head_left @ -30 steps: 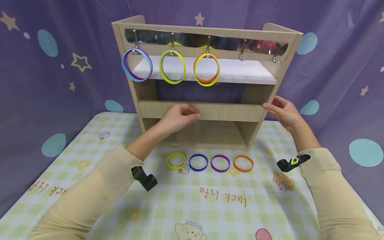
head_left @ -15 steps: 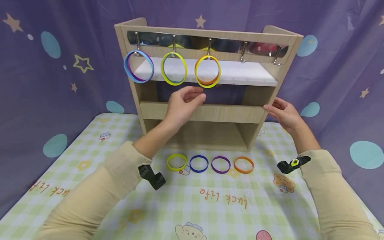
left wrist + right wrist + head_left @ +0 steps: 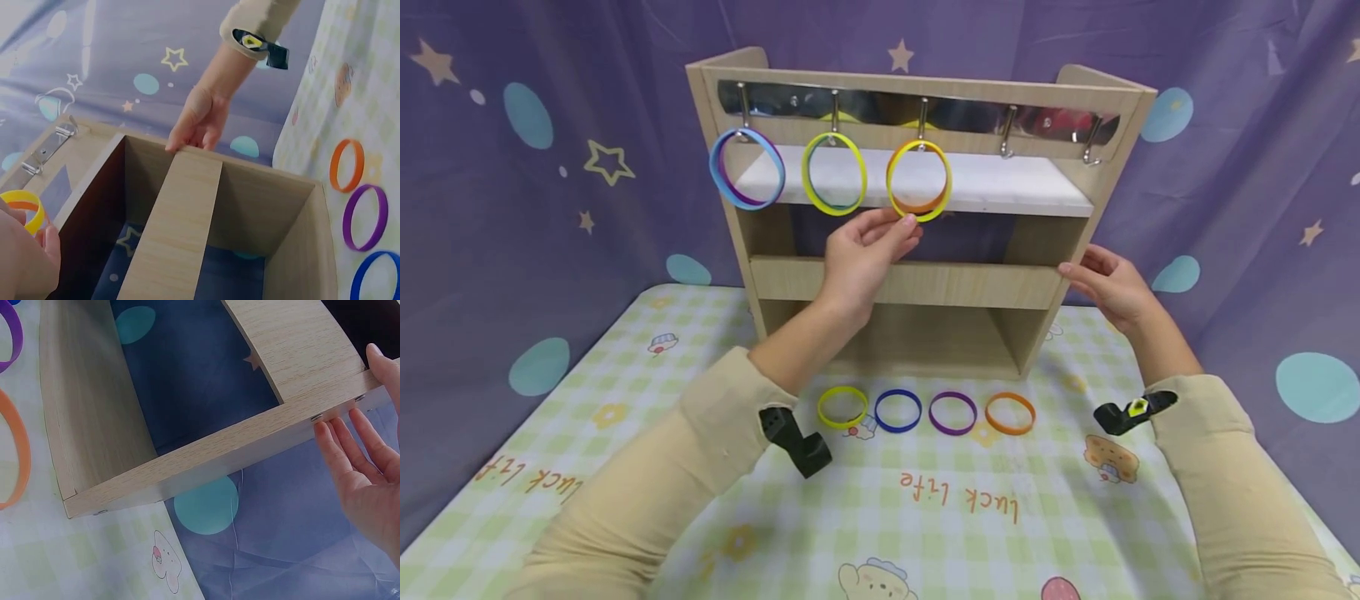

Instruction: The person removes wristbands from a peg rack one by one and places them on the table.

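Note:
A yellow wristband [image 3: 948, 177] hangs together with an orange wristband [image 3: 916, 207] from the third hook of a small wooden shelf unit [image 3: 977, 284]. My left hand [image 3: 859, 260] pinches the lower rim of the yellow one, thumb in front and fingers behind. In the left wrist view the yellow wristband [image 3: 40, 217] shows partly behind that hand. My right hand [image 3: 1111, 290] grips the unit's right side panel. In the right wrist view its thumb lies at the front edge and its fingertips [image 3: 322, 430] press the outer face.
A light blue wristband [image 3: 715, 171] with a purple one hangs on the first hook, a yellow-green wristband [image 3: 806, 175] with a teal one on the second. Two bare hooks [image 3: 1009, 133] follow. Yellow [image 3: 822, 410], blue [image 3: 877, 412], purple [image 3: 931, 414] and orange [image 3: 988, 414] bands lie before the unit.
My left hand has risen from the crossbar to the third hook's wristbands and taken the yellow one's lower rim. My right hand has stayed on the side panel.

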Available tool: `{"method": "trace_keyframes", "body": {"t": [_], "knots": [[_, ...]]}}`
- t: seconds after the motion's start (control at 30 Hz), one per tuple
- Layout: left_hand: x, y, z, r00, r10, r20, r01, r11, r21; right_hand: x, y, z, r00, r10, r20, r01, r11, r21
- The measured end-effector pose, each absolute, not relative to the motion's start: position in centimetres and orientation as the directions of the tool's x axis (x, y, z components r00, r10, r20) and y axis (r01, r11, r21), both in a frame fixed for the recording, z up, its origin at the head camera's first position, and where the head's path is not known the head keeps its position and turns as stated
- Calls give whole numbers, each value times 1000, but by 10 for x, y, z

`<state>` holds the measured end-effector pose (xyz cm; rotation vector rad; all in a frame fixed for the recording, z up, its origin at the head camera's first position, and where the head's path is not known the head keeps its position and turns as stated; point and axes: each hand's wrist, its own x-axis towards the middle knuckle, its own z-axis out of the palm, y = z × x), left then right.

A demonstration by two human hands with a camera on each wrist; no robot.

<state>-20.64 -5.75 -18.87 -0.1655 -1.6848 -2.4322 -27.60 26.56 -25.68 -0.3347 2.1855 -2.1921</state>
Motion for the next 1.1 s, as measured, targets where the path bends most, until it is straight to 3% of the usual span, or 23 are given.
{"method": "trace_keyframes", "body": {"t": [0.13,0.37,0.57,0.73,1.1], "knots": [[-206,-53,-188,-974,-109,199,226,-421,878,-276,265,-258,-978,-155,136,-140,13,-990],[-199,-47,-183,-965,-118,233,261,-460,849,-275,268,-260,-969,-193,152,-143,-58,-988],[-192,-45,-181,-963,-108,247,269,-438,857,-276,267,-260,-966,-201,165,-151,-80,-985],[-188,-48,-183,-963,-119,242,269,-396,878,-278,266,-259,-971,-183,151,-150,-20,-988],[-191,-68,-211,-985,-89,146,167,-333,928,-278,266,-260,-974,-175,142,-142,-12,-990]]}}
